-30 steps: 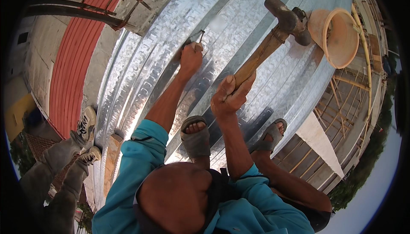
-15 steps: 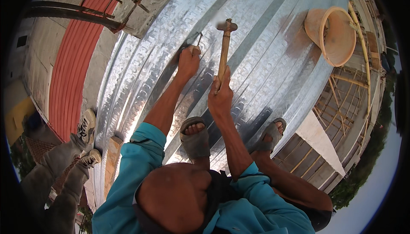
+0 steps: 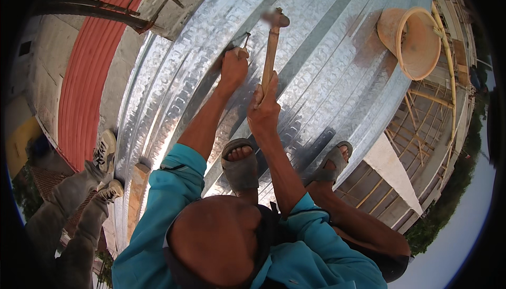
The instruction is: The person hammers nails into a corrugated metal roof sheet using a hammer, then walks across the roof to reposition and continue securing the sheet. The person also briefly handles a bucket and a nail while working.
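Your right hand [image 3: 263, 111] is clamped on the hammer [image 3: 271, 46], its handle running toward 12 o'clock, head just at 2 o'clock of the nail [image 3: 245, 39] pinched in your left hand [image 3: 234, 67].

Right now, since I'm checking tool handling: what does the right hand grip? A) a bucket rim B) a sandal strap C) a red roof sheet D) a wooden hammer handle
D: the right hand is closed around the wooden handle of the hammer, raised above the corrugated metal sheet.

Wooden-handled hammer [image 3: 271, 51] upright, head blurred, just beside thin nail [image 3: 246, 40] on corrugated sheet.
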Tool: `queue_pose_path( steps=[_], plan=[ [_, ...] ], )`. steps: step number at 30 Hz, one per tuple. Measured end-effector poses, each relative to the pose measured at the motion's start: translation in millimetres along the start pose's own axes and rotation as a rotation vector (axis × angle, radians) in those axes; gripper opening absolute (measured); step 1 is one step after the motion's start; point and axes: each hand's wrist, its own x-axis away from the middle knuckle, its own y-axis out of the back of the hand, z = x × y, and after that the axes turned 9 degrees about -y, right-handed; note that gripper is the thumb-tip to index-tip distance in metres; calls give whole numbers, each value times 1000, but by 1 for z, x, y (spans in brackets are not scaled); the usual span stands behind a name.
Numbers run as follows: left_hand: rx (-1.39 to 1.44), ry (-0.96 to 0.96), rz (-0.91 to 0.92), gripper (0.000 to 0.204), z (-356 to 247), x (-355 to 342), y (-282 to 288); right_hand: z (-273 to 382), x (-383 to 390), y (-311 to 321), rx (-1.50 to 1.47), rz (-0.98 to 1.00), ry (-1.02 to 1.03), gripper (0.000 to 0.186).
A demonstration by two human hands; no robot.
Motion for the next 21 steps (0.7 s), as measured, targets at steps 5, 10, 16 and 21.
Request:
queue_pose_path(
  steps=[5, 10, 16, 21],
  plan=[
    [45, 19, 8, 34, 2, -5, -3, -4, -7, 12, 13, 111, -109, 59],
    [70, 44, -3, 34, 3, 0, -1, 8, -5, 25, -506, -179, -96, 56],
    [30, 48, -5, 31, -2, -2, -1, 2, -12, 14, 124, 256, -357, 49],
    [99, 48, -2, 32, 0, 5, 1, -9, -12, 27, -43, 60, -284, 45]
  ],
)
